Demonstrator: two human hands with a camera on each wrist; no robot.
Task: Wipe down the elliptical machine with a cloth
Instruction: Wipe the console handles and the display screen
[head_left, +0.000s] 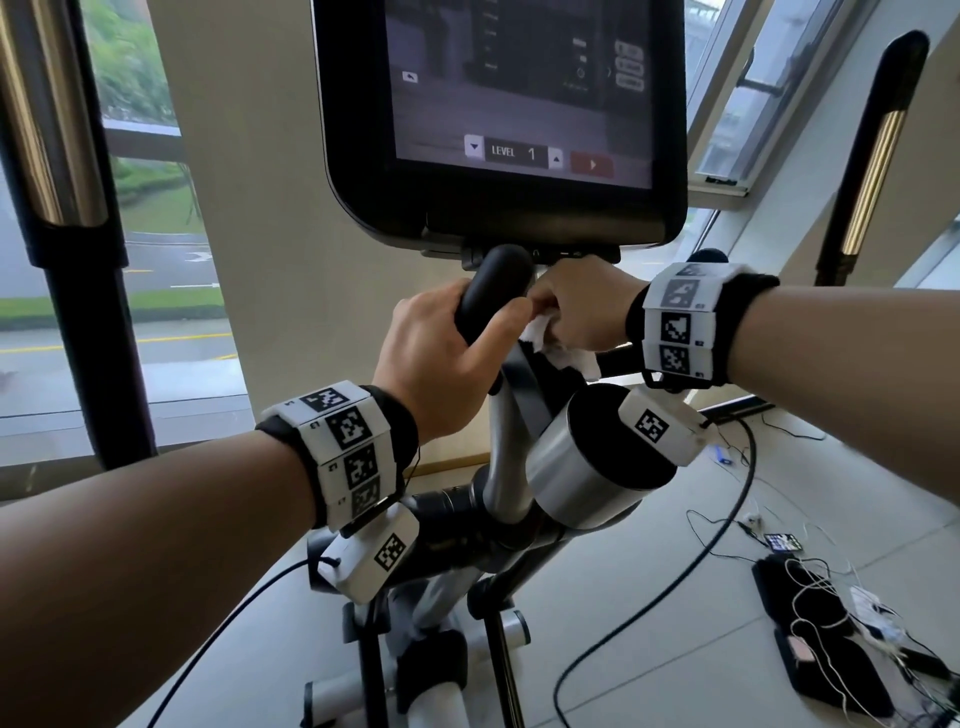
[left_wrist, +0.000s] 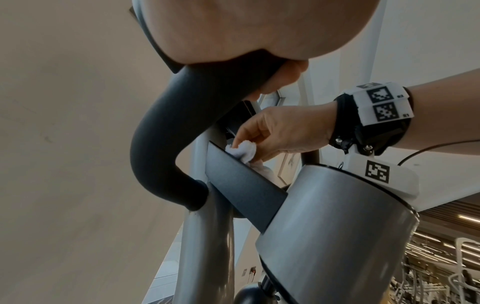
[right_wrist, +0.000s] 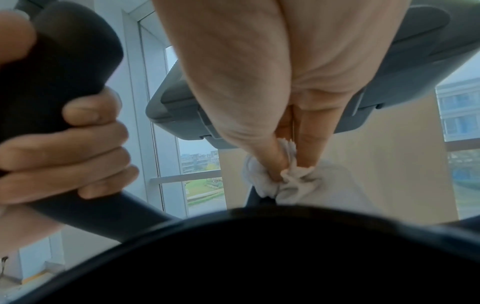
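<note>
The elliptical's console (head_left: 498, 124) stands ahead, its lit screen showing LEVEL 1. Below it my left hand (head_left: 447, 358) grips the black curved handlebar (head_left: 491, 291), fingers wrapped round it (right_wrist: 67, 152). Just right of it my right hand (head_left: 576, 306) pinches a crumpled white cloth (head_left: 540, 332) between thumb and fingers. The cloth (left_wrist: 61, 151) presses onto the top edge of a dark flat bracket (left_wrist: 244, 191) between the bar and the silver cup holder (head_left: 592, 457). In the right wrist view the cloth (right_wrist: 288, 183) bunches at my fingertips above the holder's dark rim.
Tall moving arm handles with brass-coloured sleeves rise at far left (head_left: 47, 130) and far right (head_left: 872, 171). The machine's grey column (left_wrist: 207, 246) drops below the bars. Cables, a phone and black pads (head_left: 826, 639) lie on the floor at right. Windows lie behind.
</note>
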